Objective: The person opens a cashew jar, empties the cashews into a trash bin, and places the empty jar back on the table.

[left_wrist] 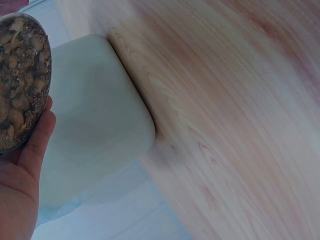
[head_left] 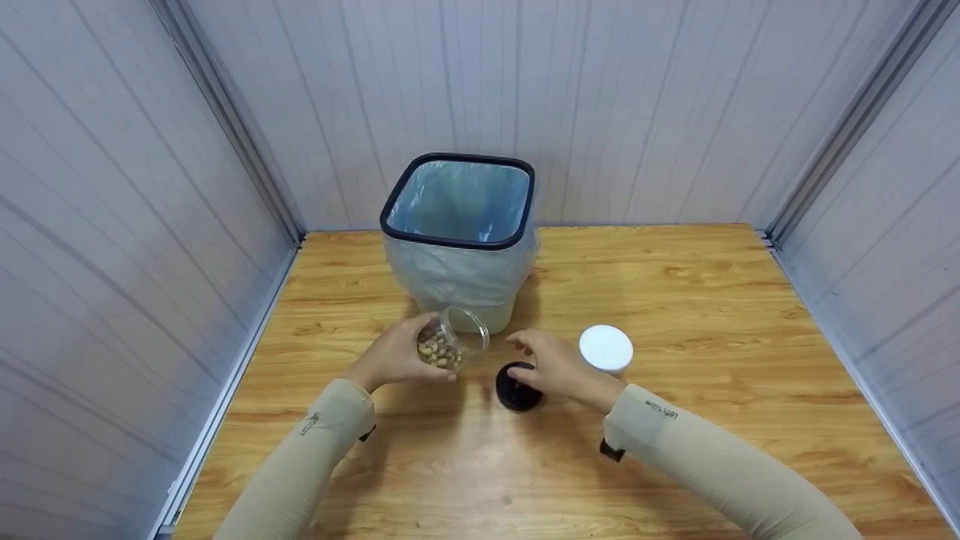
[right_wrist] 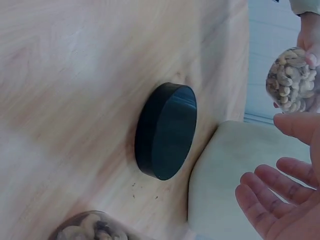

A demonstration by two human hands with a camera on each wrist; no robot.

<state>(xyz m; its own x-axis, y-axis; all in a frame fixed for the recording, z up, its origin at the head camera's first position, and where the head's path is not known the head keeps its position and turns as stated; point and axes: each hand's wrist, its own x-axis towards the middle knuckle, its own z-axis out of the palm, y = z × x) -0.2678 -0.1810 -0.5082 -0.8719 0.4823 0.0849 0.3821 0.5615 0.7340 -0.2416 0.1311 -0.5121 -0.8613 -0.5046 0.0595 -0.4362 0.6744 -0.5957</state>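
Observation:
My left hand [head_left: 401, 352] grips a clear round jar [head_left: 454, 319] holding nuts [head_left: 437, 349], tilted with its uncovered mouth toward the right. In the left wrist view, the nuts show through the base of the jar [left_wrist: 22, 80], with the thumb along its side. A black round lid [head_left: 517, 397] lies on the table, hollow side up. Above it hovers my right hand [head_left: 559, 364], fingers loosely bent and holding nothing. The right wrist view shows a gap between these fingers and the black lid [right_wrist: 165, 132].
A bin [head_left: 457, 274] with a black rim and plastic liner stands behind the hands. To the right of my right hand is a white round lid [head_left: 606, 347]. Part of a clear container of nuts [right_wrist: 90, 229] shows low in the right wrist view. Pale panel walls [head_left: 480, 90] border the table.

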